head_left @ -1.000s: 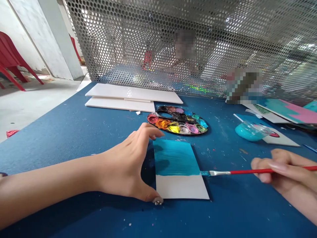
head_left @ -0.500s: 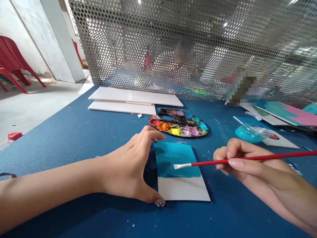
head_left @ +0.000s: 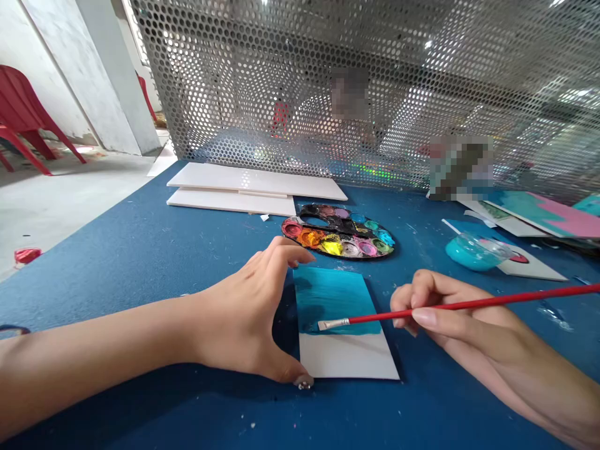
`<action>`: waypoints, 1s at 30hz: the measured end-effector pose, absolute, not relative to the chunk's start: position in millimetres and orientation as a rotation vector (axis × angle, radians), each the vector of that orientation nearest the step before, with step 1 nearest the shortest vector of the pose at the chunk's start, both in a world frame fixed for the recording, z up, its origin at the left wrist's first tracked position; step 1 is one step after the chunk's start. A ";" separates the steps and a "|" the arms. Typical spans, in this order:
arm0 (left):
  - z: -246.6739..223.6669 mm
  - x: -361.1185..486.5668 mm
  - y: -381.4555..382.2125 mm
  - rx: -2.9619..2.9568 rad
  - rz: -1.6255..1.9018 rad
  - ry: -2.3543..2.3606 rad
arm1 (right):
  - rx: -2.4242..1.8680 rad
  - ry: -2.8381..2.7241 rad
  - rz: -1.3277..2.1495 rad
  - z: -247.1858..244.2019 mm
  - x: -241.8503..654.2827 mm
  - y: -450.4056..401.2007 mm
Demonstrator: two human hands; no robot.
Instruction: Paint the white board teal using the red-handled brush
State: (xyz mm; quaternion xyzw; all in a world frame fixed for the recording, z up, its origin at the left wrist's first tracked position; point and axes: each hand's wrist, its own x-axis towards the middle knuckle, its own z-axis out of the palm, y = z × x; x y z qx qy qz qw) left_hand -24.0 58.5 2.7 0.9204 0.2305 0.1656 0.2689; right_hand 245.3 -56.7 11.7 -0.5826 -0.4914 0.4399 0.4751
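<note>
My left hand point(head_left: 239, 325) rests on the blue table, its fingertips at the card's top left corner and its thumb at the bottom left corner. The card point(head_left: 347, 356) is white, with its far part painted teal and its near strip bare. My right hand point(head_left: 450, 319) holds a red-handled paintbrush point(head_left: 375, 317) between thumb and fingers. The brush's pale bristles lie over the lower teal area, close to the border with the white strip. I cannot tell whether they touch the card.
A paint palette point(head_left: 337, 252) lies beyond the card, with white boards point(head_left: 248, 184) to its left. A glass jar of teal paint point(head_left: 475, 253) and painted cards point(head_left: 544, 215) lie right. A perforated metal screen point(head_left: 262, 75) stands behind the blue table point(head_left: 140, 262).
My right hand has moved left, carrying the brush from the card's right edge over the teal area. My left hand and the card have stayed in place.
</note>
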 end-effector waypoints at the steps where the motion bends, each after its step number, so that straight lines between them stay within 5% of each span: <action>1: 2.1 -24.8 58.3 2.488 0.451 0.620 | -1.424 -1.203 1.072 10.9 247.0 -57.3; 22: 5.7 -26.1 55.3 2.522 0.411 0.661 | -1.526 -0.767 0.806 -10.3 311.6 -97.3; 30: 2.9 -28.0 57.7 2.567 0.449 0.600 | -1.389 -0.640 0.984 9.3 281.2 -66.1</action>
